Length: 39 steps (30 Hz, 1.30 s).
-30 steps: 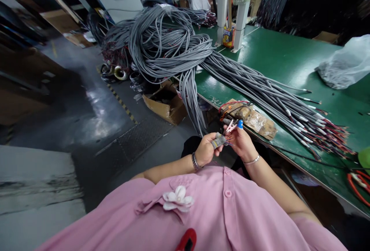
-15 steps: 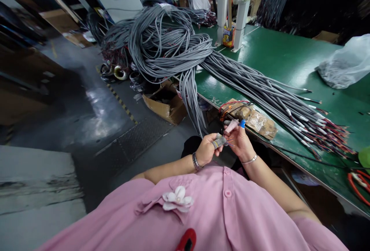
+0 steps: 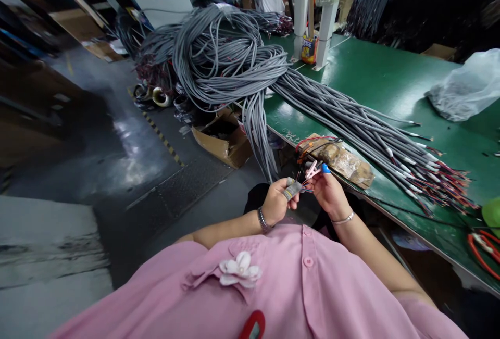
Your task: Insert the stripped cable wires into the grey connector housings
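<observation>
Two hands meet just off the green workbench [image 3: 375, 76] edge: left hand [image 3: 275, 202] closed around the grey cable end [image 3: 292, 189], right hand [image 3: 328, 193] fingertips pinching its thin coloured wires [image 3: 308, 176]. Light, floppy stuff, likely; grip the sheath, not the delicate strands.

Green bench [image 3: 375, 76] w/ grey cable bundle [image 3: 344, 115], plastic bag [image 3: 464, 89].

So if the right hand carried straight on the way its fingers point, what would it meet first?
Probably the brown taped bundle on the green table's near edge, just beyond the right hand; depth is hard to judge.
</observation>
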Available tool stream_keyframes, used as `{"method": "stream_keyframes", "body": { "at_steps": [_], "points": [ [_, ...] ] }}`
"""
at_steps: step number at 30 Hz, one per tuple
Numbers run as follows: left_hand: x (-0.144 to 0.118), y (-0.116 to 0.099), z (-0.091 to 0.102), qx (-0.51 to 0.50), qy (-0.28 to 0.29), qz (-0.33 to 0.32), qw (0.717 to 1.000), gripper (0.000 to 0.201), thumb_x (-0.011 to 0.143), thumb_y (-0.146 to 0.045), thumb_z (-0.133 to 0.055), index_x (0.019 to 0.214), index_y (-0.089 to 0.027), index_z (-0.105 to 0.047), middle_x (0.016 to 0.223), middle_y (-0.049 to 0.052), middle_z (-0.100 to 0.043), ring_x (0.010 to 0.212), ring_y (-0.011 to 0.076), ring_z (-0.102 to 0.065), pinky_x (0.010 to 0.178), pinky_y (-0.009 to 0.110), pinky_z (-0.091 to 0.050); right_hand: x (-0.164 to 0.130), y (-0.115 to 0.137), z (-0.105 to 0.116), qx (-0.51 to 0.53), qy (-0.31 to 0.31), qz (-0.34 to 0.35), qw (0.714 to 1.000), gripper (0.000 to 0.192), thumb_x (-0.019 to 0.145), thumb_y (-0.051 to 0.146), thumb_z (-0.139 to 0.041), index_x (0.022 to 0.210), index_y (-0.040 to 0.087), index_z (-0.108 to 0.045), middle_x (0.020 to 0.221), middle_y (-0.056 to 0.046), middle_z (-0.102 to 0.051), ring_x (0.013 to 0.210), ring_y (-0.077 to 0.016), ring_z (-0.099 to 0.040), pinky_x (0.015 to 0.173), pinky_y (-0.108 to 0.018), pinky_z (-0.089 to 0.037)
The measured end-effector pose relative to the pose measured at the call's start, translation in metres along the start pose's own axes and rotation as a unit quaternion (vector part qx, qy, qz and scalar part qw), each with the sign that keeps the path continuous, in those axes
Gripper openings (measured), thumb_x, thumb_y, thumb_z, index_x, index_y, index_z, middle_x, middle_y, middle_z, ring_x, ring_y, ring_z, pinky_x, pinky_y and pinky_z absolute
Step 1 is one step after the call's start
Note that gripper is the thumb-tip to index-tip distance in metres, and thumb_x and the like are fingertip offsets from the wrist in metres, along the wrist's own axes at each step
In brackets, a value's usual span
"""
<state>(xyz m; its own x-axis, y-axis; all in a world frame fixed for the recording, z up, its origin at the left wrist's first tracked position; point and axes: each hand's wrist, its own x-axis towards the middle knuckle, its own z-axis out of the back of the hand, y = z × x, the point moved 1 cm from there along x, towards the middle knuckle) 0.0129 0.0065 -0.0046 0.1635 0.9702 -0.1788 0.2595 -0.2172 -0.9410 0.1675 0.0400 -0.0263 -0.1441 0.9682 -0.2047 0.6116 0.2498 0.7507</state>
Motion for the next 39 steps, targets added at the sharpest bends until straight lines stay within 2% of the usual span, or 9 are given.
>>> {"method": "stream_keyframes", "body": {
  "at_steps": [4, 9, 18, 22, 29, 34, 39],
  "points": [
    [0.002, -0.001, -0.002, -0.013, -0.004, 0.006, 1.0, 0.035, 0.074, -0.046, -0.068, 0.068, -0.015, -0.055, 0.053, -0.003, -0.057, 0.037, 0.0055, -0.047, 0.035, 0.018, -0.028, 0.005, -0.009, 0.009, -0.063, -0.04, 0.057, 0.996, 0.044, 0.082, 0.063, -0.054, 0.083, 0.021, -0.064, 0.079, -0.003, -0.065, 0.065, -0.0137, -0.056, 0.06, -0.027, -0.047],
    [0.004, 0.0, -0.003, -0.005, -0.008, 0.006, 1.0, 0.033, 0.075, -0.045, -0.067, 0.07, -0.015, -0.054, 0.055, -0.003, -0.058, 0.037, 0.0052, -0.048, 0.035, 0.017, -0.028, 0.012, -0.012, 0.006, -0.028, 0.008, 0.017, 0.999, 0.045, 0.076, 0.066, -0.06, 0.081, 0.022, -0.064, 0.083, -0.003, -0.068, 0.063, -0.0134, -0.057, 0.06, -0.029, -0.048],
    [0.007, 0.006, -0.003, 0.021, -0.002, 0.006, 1.0, 0.032, 0.079, -0.045, -0.064, 0.071, -0.015, -0.054, 0.056, -0.003, -0.058, 0.038, 0.0057, -0.05, 0.035, 0.017, -0.028, 0.014, -0.009, -0.008, 0.053, -0.012, 0.023, 0.998, 0.037, 0.076, 0.057, -0.068, 0.082, 0.021, -0.067, 0.071, 0.0, -0.067, 0.056, -0.011, -0.057, 0.055, -0.025, -0.049],
    [0.007, 0.009, -0.002, 0.041, 0.001, 0.012, 0.999, 0.034, 0.079, -0.046, -0.063, 0.069, -0.015, -0.053, 0.056, -0.002, -0.058, 0.038, 0.0058, -0.05, 0.035, 0.017, -0.026, 0.014, -0.011, -0.006, 0.083, -0.009, 0.013, 0.996, 0.034, 0.074, 0.053, -0.072, 0.081, 0.02, -0.067, 0.075, 0.0, -0.068, 0.058, -0.0101, -0.057, 0.056, -0.024, -0.051],
    [0.005, 0.009, 0.0, 0.042, 0.008, 0.003, 0.999, 0.033, 0.079, -0.045, -0.064, 0.069, -0.015, -0.053, 0.056, -0.002, -0.057, 0.037, 0.0058, -0.049, 0.034, 0.017, -0.026, 0.01, -0.011, -0.007, 0.1, 0.017, 0.007, 0.995, 0.037, 0.075, 0.057, -0.069, 0.08, 0.021, -0.065, 0.077, 0.0, -0.066, 0.06, -0.0106, -0.055, 0.056, -0.025, -0.048],
    [0.0, 0.006, 0.003, 0.06, 0.025, -0.005, 0.998, 0.033, 0.08, -0.046, -0.062, 0.073, -0.015, -0.055, 0.056, -0.002, -0.057, 0.038, 0.0058, -0.049, 0.036, 0.017, -0.03, 0.005, -0.009, -0.001, 0.094, 0.025, -0.027, 0.995, 0.047, 0.074, 0.067, -0.062, 0.085, 0.021, -0.066, 0.084, -0.003, -0.068, 0.064, -0.012, -0.057, 0.058, -0.025, -0.049],
    [-0.008, 0.0, 0.008, 0.104, 0.042, -0.005, 0.994, 0.033, 0.081, -0.046, -0.061, 0.072, -0.015, -0.056, 0.058, -0.001, -0.058, 0.04, 0.0064, -0.051, 0.038, 0.017, -0.033, -0.011, 0.0, 0.013, -0.011, 0.095, -0.098, 0.991, 0.059, 0.074, 0.072, -0.056, 0.093, 0.018, -0.069, 0.089, -0.008, -0.069, 0.07, -0.015, -0.061, 0.064, -0.028, -0.051]
  ]
}}
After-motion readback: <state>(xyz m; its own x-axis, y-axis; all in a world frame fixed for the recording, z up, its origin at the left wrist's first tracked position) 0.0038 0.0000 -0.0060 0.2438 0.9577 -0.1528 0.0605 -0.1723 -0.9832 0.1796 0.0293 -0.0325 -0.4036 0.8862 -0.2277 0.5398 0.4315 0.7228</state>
